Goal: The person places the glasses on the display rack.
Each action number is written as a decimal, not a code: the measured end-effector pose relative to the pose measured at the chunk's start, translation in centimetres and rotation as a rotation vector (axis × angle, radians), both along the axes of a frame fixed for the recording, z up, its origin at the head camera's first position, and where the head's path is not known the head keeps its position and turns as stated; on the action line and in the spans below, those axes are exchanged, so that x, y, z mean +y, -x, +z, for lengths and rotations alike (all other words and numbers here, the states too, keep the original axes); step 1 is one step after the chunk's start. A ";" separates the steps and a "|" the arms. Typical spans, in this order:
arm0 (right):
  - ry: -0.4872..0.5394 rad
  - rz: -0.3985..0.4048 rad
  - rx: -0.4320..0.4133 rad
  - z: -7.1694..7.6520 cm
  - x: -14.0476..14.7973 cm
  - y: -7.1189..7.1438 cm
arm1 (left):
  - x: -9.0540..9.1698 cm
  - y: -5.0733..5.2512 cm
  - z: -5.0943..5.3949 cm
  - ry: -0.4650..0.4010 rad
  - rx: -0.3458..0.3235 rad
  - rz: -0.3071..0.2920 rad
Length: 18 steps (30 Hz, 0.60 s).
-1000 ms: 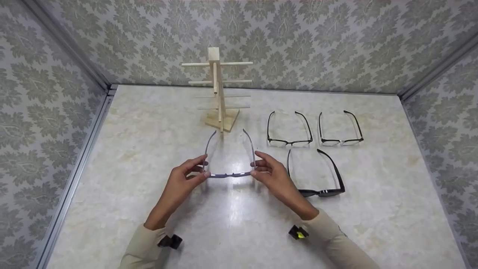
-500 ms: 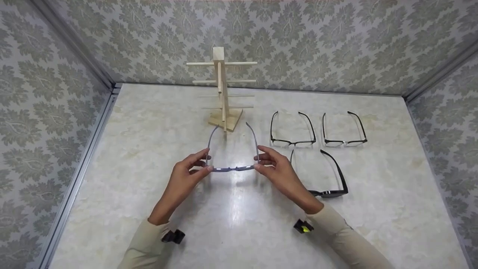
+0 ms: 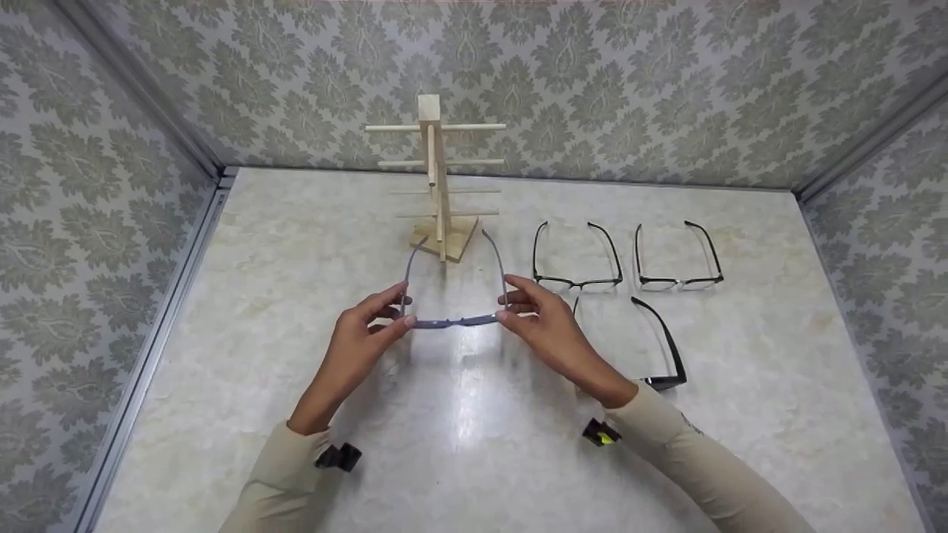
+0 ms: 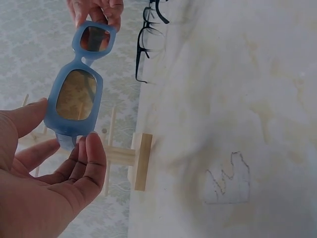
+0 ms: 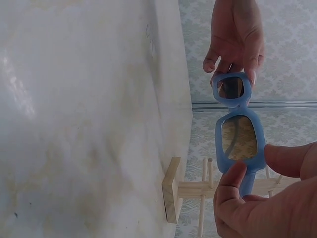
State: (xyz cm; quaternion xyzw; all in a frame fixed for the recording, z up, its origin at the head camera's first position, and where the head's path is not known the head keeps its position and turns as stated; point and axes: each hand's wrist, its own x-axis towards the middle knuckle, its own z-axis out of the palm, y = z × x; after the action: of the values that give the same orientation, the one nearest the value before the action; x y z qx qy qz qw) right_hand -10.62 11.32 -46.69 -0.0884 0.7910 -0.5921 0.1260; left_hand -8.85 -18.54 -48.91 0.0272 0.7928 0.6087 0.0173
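Note:
Blue-framed sunglasses (image 3: 429, 323) with brownish lenses are held above the table, temples unfolded and pointing away from me. At the left hinge my left hand (image 3: 363, 337) pinches the frame between thumb and fingers. My right hand (image 3: 544, 326) grips the right hinge the same way. Both wrist views show the blue sunglasses (image 4: 53, 106) from the lens side, a hand at each end. Just beyond the temple tips stands a wooden rack (image 3: 430, 109) with several horizontal pegs and a square base (image 3: 463, 237); no glasses hang on it.
Two pairs of black-rimmed glasses, the left pair (image 3: 577, 284) and the right pair (image 3: 680, 281), lie unfolded right of the rack. Nearer me, black sunglasses (image 3: 670, 381) are partly covered by my right forearm. Patterned wall panels (image 3: 629, 89) enclose the table (image 3: 474, 474).
Both hands have carried the blue sunglasses forward, toward the rack, so the temple tips now overlap its base in the head view. The other glasses lie where they were.

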 end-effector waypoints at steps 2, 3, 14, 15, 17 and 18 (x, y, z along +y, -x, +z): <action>-0.005 0.003 0.004 0.3 -0.1 0.3 | 0.0 0.4 0.2 0.005 0.001 -0.001; -0.006 0.001 0.005 0.4 -0.1 0.5 | 0.0 0.6 0.3 0.006 0.002 -0.002; 0.048 -0.002 -0.034 0.4 -0.3 3.2 | 0.1 3.0 0.6 -0.009 0.009 0.018; 0.058 -0.002 -0.039 0.4 -0.4 3.5 | 0.1 3.2 0.6 -0.005 0.012 0.015; 0.068 -0.008 -0.045 0.2 -0.4 3.9 | 0.2 3.5 0.6 -0.004 0.011 0.016; 0.076 -0.010 -0.046 0.2 -0.4 4.1 | 0.2 3.7 0.6 -0.003 0.011 0.016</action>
State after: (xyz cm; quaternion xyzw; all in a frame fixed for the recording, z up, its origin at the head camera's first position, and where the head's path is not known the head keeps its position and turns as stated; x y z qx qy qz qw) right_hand -14.70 10.88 -46.49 -0.0755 0.7653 -0.6241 0.1381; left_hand -12.55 -18.35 -48.31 0.0240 0.7923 0.6097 0.0081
